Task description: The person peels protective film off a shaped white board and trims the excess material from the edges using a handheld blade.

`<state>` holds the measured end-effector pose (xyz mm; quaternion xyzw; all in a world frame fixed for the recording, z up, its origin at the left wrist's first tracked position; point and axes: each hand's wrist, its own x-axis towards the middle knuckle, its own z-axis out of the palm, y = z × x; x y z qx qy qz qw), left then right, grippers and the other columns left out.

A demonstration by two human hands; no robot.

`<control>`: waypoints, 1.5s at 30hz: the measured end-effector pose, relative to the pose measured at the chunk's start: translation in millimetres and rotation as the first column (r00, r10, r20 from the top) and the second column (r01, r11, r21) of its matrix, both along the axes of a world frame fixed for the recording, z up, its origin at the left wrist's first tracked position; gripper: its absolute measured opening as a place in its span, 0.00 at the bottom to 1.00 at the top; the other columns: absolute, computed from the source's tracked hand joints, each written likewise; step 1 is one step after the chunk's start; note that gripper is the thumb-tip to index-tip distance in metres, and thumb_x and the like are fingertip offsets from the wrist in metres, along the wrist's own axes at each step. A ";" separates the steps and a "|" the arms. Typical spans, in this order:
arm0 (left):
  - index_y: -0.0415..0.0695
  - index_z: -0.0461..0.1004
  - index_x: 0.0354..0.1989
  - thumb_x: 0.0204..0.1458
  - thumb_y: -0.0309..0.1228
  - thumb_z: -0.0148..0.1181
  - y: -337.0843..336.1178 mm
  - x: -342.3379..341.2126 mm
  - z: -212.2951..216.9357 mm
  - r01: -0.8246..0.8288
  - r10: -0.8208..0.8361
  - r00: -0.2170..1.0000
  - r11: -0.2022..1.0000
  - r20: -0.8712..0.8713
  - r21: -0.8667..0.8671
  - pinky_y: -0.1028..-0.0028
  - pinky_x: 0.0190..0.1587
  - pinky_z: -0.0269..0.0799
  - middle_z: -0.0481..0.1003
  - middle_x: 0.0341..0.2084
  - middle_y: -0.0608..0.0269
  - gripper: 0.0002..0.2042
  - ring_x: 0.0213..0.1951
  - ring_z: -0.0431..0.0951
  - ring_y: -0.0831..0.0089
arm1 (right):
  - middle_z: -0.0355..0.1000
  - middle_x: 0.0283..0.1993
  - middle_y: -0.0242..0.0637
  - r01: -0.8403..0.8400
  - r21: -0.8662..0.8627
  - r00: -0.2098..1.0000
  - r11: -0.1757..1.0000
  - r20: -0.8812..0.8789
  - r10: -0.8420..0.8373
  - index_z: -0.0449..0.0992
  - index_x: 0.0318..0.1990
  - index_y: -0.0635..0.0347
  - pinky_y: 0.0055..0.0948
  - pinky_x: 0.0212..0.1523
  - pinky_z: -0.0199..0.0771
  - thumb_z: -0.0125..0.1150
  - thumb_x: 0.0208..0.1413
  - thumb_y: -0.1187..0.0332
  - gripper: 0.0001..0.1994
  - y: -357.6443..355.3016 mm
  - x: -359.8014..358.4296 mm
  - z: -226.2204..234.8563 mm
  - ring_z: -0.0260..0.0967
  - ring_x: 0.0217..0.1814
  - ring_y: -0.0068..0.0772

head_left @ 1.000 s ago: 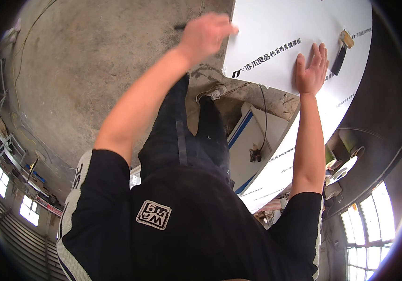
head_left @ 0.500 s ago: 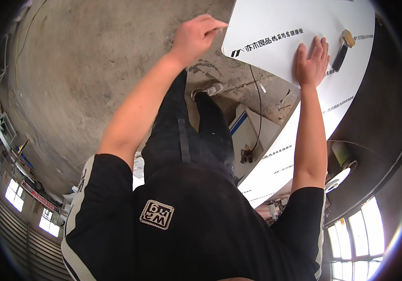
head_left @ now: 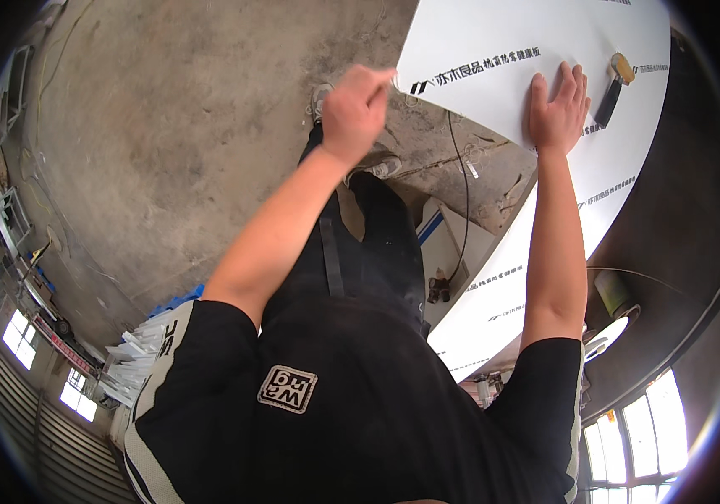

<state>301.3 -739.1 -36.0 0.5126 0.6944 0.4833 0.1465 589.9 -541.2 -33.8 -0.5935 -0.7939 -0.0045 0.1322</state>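
Large white board point(head_left: 494, 50) with dark printed lettering, tilted across the upper right above a rough concrete floor point(head_left: 167, 151). Left hand point(head_left: 356, 109) curled at the board's near left corner, fingers pinched on that corner's edge. Right hand point(head_left: 557, 105) pressed flat on the board's face near its lower edge, fingers spread and released, gripping nothing. Just beside that hand, toward the board's right edge, a dark-handled tool with a yellowish head point(head_left: 613, 84), lying untouched on the surface. Below, a second white sheet point(head_left: 494, 311) by dark trousers point(head_left: 377, 244).

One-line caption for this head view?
Left hand grips the white board edge; right hand lies flat beside a dark tool.
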 end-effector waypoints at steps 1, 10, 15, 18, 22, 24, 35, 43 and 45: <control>0.49 0.83 0.44 0.54 0.18 0.65 1.7 -4.3 -2.7 0.010 -0.010 1.000 1.000 -0.016 -0.007 0.66 0.34 0.76 0.78 0.31 0.59 0.12 0.33 0.81 0.59 | 0.56 0.82 0.39 -0.010 -0.007 1.000 1.000 -0.003 0.010 0.67 0.73 0.47 0.46 0.84 0.44 0.52 0.66 0.39 0.35 -5.8 -0.4 -1.9 0.46 0.86 0.39; 0.48 0.82 0.44 0.55 0.18 0.65 -31.4 59.7 -4.3 0.058 -0.057 0.998 0.997 0.019 -0.050 0.62 0.34 0.75 0.77 0.31 0.58 0.12 0.32 0.80 0.55 | 0.57 0.82 0.39 -0.008 -0.008 1.000 1.000 -0.011 0.008 0.67 0.73 0.47 0.47 0.84 0.44 0.52 0.65 0.38 0.35 -0.5 -2.4 -1.8 0.46 0.86 0.39; 0.47 0.83 0.44 0.54 0.18 0.65 -3.3 12.3 -14.6 -0.085 0.088 0.990 0.996 -0.112 0.024 0.63 0.34 0.74 0.77 0.31 0.55 0.11 0.32 0.79 0.55 | 0.57 0.82 0.39 -0.005 -0.012 1.000 1.000 -0.005 0.005 0.67 0.73 0.47 0.46 0.84 0.44 0.52 0.65 0.38 0.35 -7.6 0.0 -4.8 0.46 0.86 0.39; 0.51 0.82 0.40 0.51 0.18 0.64 -4.1 32.1 -14.0 -0.069 0.080 0.972 0.996 -0.222 0.057 0.61 0.31 0.74 0.74 0.27 0.60 0.12 0.31 0.79 0.57 | 0.56 0.82 0.39 0.003 -0.005 1.000 1.000 -0.001 -0.003 0.66 0.74 0.47 0.47 0.84 0.44 0.52 0.65 0.38 0.35 -2.3 -3.0 -2.9 0.46 0.86 0.39; 0.49 0.81 0.40 0.53 0.18 0.64 -26.0 75.0 -6.8 0.125 -0.123 0.989 0.992 -0.083 0.017 0.63 0.31 0.75 0.76 0.29 0.60 0.10 0.33 0.80 0.59 | 0.56 0.82 0.39 -0.004 -0.012 1.000 1.000 -0.006 0.004 0.66 0.74 0.47 0.46 0.84 0.43 0.51 0.65 0.38 0.36 -3.8 -1.4 -1.6 0.45 0.86 0.39; 0.46 0.81 0.41 0.54 0.18 0.64 -19.4 59.2 -5.7 -0.058 0.058 0.998 0.998 -0.018 -0.013 0.62 0.34 0.76 0.77 0.32 0.57 0.09 0.34 0.80 0.56 | 0.56 0.82 0.39 0.003 -0.012 1.000 1.000 -0.004 -0.003 0.66 0.73 0.47 0.46 0.84 0.43 0.51 0.65 0.38 0.35 -4.5 0.1 -2.7 0.45 0.86 0.39; 0.43 0.79 0.45 0.61 0.22 0.65 -47.8 88.2 -12.0 0.122 0.010 0.845 0.970 0.535 -0.210 0.70 0.34 0.78 0.77 0.31 0.62 0.06 0.34 0.82 0.69 | 0.58 0.81 0.38 -0.012 -0.015 1.000 1.000 -0.022 0.011 0.67 0.73 0.47 0.47 0.83 0.44 0.54 0.65 0.38 0.35 -3.9 -5.6 -1.4 0.47 0.86 0.39; 0.46 0.73 0.40 0.66 0.33 0.65 -162.9 -34.6 -49.0 0.409 0.681 0.014 0.664 0.732 -0.626 0.63 0.33 0.80 0.67 0.22 0.72 0.07 0.23 0.70 0.78 | 0.57 0.82 0.37 -0.201 -0.128 0.979 0.971 -0.054 0.195 0.66 0.74 0.50 0.51 0.86 0.32 0.50 0.67 0.33 0.39 -49.0 -54.7 -0.5 0.44 0.87 0.41; 0.47 0.72 0.37 0.66 0.35 0.65 -176.3 -56.4 -47.1 0.365 0.656 0.154 0.658 0.739 -0.659 0.64 0.32 0.78 0.62 0.17 0.76 0.09 0.18 0.65 0.79 | 0.62 0.79 0.34 -0.418 -0.231 0.908 0.879 -0.104 0.405 0.70 0.71 0.47 0.54 0.85 0.39 0.64 0.64 0.42 0.33 -86.7 -86.1 17.8 0.51 0.84 0.41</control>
